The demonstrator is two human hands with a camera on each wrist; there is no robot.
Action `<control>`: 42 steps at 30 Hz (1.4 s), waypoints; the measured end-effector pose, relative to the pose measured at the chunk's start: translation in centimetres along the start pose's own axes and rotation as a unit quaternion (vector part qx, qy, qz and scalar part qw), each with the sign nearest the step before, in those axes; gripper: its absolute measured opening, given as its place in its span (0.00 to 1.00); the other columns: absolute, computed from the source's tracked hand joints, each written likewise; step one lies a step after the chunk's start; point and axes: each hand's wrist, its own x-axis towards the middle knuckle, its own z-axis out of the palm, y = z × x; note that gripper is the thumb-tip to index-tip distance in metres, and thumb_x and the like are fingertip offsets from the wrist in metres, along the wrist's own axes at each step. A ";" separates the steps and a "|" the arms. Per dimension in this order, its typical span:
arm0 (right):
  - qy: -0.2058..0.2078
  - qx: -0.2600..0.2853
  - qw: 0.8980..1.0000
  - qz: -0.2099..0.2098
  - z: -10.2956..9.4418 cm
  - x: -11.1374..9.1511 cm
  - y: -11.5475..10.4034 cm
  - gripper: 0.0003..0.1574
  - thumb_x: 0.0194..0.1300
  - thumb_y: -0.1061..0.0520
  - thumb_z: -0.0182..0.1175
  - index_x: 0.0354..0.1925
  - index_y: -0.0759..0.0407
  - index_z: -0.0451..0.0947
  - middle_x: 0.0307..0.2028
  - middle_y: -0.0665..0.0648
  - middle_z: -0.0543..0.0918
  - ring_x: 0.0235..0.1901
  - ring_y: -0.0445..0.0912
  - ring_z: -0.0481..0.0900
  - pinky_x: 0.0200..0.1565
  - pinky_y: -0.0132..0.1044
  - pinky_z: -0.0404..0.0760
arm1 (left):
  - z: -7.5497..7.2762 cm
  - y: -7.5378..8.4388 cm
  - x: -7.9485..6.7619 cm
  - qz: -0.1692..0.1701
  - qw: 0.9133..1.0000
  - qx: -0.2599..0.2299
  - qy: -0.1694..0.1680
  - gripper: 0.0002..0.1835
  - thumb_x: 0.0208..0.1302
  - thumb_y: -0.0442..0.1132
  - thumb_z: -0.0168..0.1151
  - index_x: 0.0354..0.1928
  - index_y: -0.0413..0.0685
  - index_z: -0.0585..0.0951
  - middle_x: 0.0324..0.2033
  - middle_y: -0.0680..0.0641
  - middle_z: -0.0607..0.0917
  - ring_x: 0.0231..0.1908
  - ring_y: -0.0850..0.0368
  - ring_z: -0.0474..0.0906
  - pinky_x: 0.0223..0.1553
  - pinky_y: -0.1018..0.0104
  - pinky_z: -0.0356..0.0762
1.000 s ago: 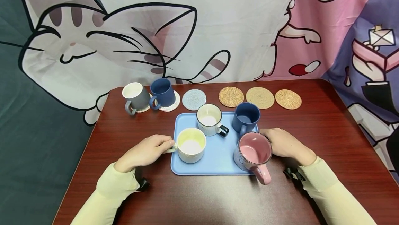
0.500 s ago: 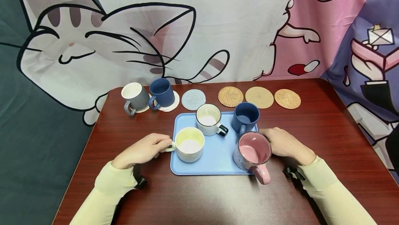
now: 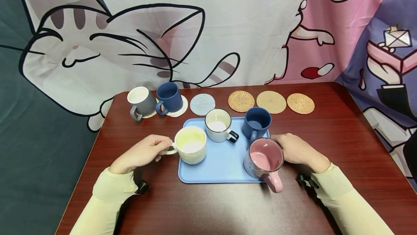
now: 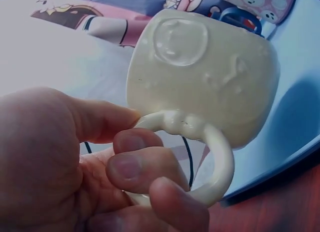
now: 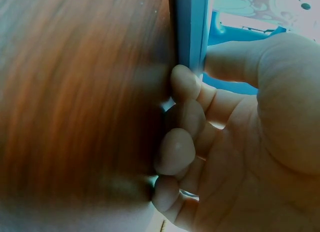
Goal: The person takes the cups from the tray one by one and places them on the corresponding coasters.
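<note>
Your left hand grips the yellow mug by its handle
Right of centre, your right hand, fingers curled, pinches the blue tray.

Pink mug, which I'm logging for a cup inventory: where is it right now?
In the head view, the pink mug stands at the near right corner of the blue tray, in front of a blue mug and beside the right hand.
</note>
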 end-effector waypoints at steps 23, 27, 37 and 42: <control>-0.004 0.004 1.000 0.001 0.2 -0.1 0.3 0.05 0.66 0.47 0.68 0.35 0.40 0.81 0.30 0.40 0.83 0.33 0.39 0.80 0.41 0.43 0.82 | -1.4 0.0 1.5 -0.018 0.989 -0.043 0.139 0.21 0.82 0.47 0.50 0.32 0.38 0.75 0.24 0.49 0.69 0.26 0.55 0.70 0.30 0.66 0.75; -0.006 0.005 1.000 0.002 0.1 0.0 0.3 0.05 0.66 0.46 0.69 0.36 0.40 0.81 0.30 0.41 0.83 0.33 0.39 0.80 0.40 0.43 0.82 | -1.5 0.2 2.5 -0.011 0.986 -0.045 0.161 0.21 0.82 0.47 0.47 0.32 0.40 0.74 0.26 0.48 0.70 0.27 0.54 0.71 0.30 0.65 0.76; -0.004 0.001 1.000 0.003 0.2 0.1 0.4 0.05 0.65 0.46 0.69 0.36 0.41 0.82 0.30 0.41 0.84 0.33 0.39 0.81 0.40 0.44 0.82 | -0.8 0.5 6.2 -0.013 0.979 -0.053 0.196 0.20 0.82 0.48 0.44 0.30 0.45 0.71 0.27 0.49 0.70 0.28 0.53 0.72 0.31 0.67 0.76; 0.001 0.000 1.000 0.000 0.2 0.1 0.4 0.06 0.65 0.46 0.69 0.35 0.41 0.81 0.29 0.41 0.83 0.32 0.39 0.80 0.39 0.43 0.81 | -0.4 0.8 8.0 -0.008 0.976 -0.059 0.209 0.19 0.80 0.45 0.43 0.29 0.43 0.70 0.27 0.51 0.70 0.26 0.54 0.71 0.29 0.68 0.74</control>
